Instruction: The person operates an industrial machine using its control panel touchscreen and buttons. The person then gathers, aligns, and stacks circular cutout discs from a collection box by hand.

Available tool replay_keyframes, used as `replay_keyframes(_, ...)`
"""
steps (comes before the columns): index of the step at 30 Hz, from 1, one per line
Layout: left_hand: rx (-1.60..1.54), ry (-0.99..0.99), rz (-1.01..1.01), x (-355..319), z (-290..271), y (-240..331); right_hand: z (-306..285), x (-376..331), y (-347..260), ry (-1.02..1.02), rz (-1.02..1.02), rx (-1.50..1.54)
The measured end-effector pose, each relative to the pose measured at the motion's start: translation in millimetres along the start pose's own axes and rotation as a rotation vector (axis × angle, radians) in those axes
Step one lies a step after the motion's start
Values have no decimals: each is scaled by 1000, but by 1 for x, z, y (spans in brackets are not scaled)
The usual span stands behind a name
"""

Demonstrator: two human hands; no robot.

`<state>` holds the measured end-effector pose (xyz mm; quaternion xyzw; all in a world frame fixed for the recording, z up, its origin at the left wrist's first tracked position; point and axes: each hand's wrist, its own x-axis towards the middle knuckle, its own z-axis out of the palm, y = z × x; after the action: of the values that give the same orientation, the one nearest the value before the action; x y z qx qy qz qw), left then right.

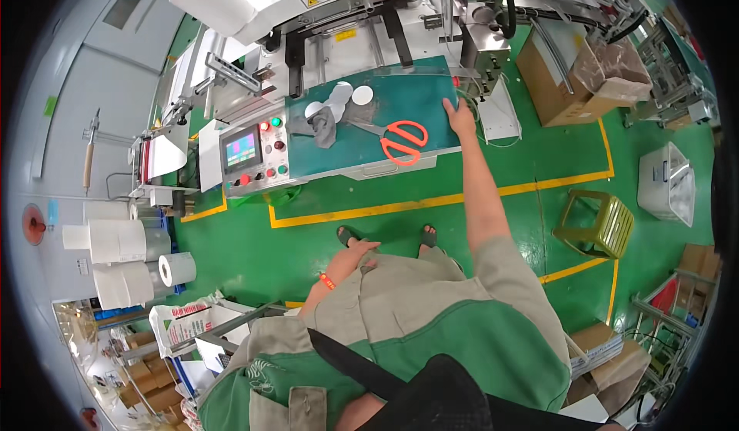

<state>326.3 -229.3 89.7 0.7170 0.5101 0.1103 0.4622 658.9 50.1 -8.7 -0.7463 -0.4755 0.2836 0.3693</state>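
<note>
My right hand (460, 118) is at the right edge of the machine's green work surface (422, 96), its thumb and a finger apart and nothing visible between them. Its other fingers are partly hidden. My left hand (352, 256) hangs low in front of my body, fingers stretched out, holding nothing. A pair of scissors with orange handles (406, 142) lies on the green surface, left of my right hand. Beyond its blades are several white round discs (362, 95) and a crumpled grey cloth (325, 128).
A control panel with a screen (242, 148) and coloured buttons adjoins the work surface on the left. White rolls (117, 241) are stacked at far left. To the right are a cardboard box (550, 85), a green plastic stool (595, 225) and a white bin (666, 183).
</note>
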Motion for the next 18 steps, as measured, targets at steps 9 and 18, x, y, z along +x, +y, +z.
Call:
replay_keyframes(9,86,-23,48,0,-8,14,6,-2,-10,4,51,-100)
replay_keyframes(18,106,-24,-1,1,-8,14,0,-8,-9,103,-30,-76)
